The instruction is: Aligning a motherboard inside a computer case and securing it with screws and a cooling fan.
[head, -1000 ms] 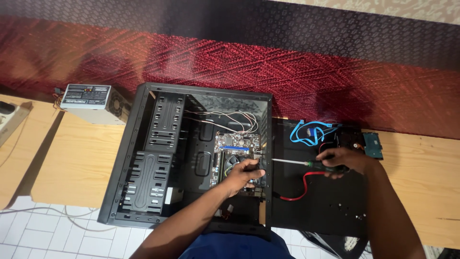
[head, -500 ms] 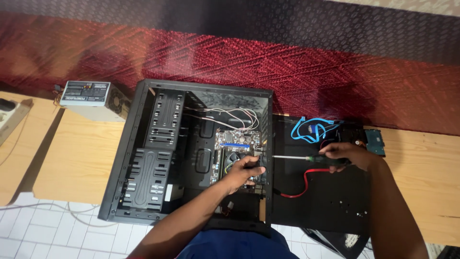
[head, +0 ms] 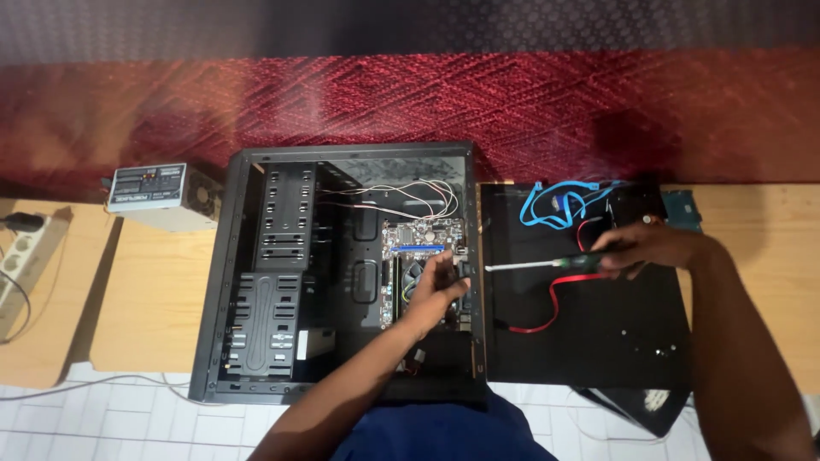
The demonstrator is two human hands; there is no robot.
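Note:
An open black computer case [head: 256, 282] lies on its side on the wooden table. My left hand [head: 436, 290] reaches inside it and rests on the motherboard [head: 418, 243], fingers around the fan area. My right hand [head: 645, 248] is closed on a screwdriver [head: 547, 264] with a green and black handle. Its shaft points left toward the case's edge. The hand hovers over the black side panel [head: 598, 333].
Blue cables [head: 555, 205] and a red cable [head: 555, 303] lie on the side panel. A grey power supply [head: 158, 192] sits left of the case, a power strip [head: 21, 248] farther left. A red patterned cloth [head: 410, 94] runs behind the table.
My right hand with the screwdriver has shifted slightly up and right over the panel. My left hand has stayed on the motherboard.

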